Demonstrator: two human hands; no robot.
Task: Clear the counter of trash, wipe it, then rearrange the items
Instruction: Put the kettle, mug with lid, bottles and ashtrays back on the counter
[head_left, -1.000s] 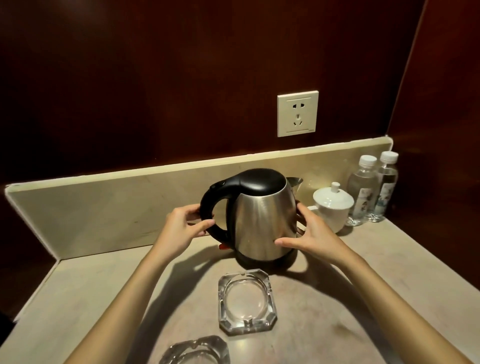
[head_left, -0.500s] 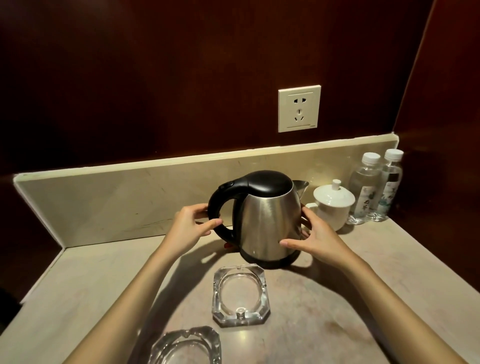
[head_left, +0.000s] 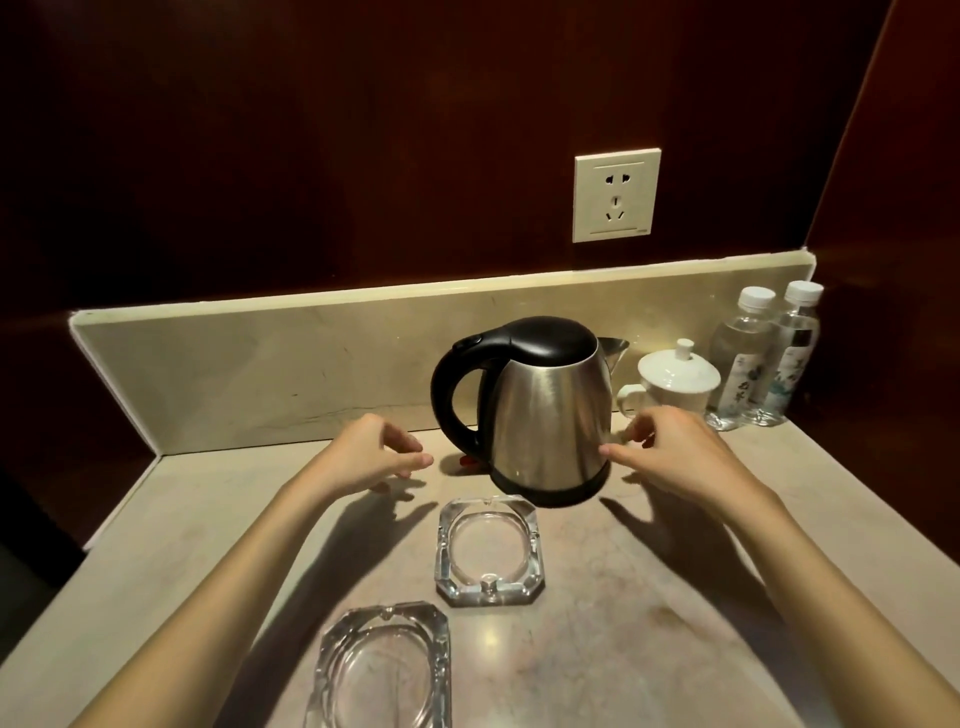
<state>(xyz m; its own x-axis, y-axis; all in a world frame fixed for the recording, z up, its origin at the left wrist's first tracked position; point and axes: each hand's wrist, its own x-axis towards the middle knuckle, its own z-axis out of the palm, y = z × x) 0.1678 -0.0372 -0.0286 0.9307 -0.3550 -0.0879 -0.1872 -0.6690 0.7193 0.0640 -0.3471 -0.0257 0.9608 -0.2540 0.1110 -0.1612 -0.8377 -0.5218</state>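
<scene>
In the head view the steel kettle (head_left: 545, 415) stands upright near the worktop's (head_left: 649, 623) back edge. The left hand (head_left: 371, 457) hangs just beside its handle and the right hand (head_left: 675, 452) by its body, each grip loosely spread, holding nothing. Two glass ashtrays (head_left: 488, 551) lie nearer the front edge.

This looks like a hotel room's refreshment nook: a marble counter (head_left: 675, 597) set into dark wood panelling (head_left: 311, 156). Between the person's two empty hands stands an electric kettle (head_left: 545, 410); beyond the right one sit a lidded teacup (head_left: 675, 376) and two water bottles (head_left: 763, 358), with two glass ashtrays (head_left: 488, 551) nearer the person.
</scene>
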